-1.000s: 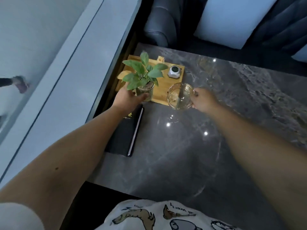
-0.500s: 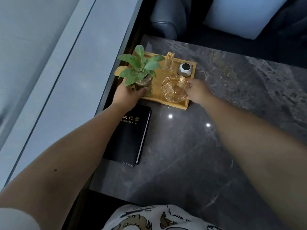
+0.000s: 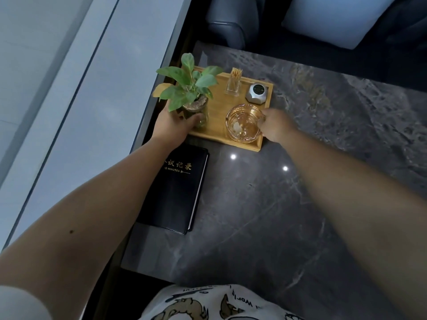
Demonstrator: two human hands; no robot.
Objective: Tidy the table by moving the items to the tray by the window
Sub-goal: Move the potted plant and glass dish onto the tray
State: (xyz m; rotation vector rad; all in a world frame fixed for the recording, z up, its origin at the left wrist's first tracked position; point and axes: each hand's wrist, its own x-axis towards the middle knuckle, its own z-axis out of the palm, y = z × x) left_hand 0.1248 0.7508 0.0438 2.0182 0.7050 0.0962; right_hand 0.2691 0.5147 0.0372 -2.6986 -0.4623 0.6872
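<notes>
A wooden tray point(image 3: 221, 98) lies at the table's far left corner beside the window. A small green plant in a glass jar point(image 3: 195, 110) stands on the tray's left side, and my left hand point(image 3: 174, 125) is wrapped around the jar. A round amber glass ashtray point(image 3: 243, 123) rests on the tray's near right part, with the fingers of my right hand point(image 3: 276, 125) pinching its right rim. At the tray's back are a clear toothpick holder point(image 3: 233, 85) and a small grey hexagonal gadget point(image 3: 257, 93).
A black notebook point(image 3: 178, 185) with gold lettering lies on the dark marble table point(image 3: 277, 215) just in front of the tray, partly under my left forearm. The window sill point(image 3: 97, 112) runs along the left. A dark sofa with a pale cushion point(image 3: 335, 17) stands beyond the table.
Both hands have carried the plant jar and the glass ashtray forward and set them down on the tray. The view has shifted closer to the tray.
</notes>
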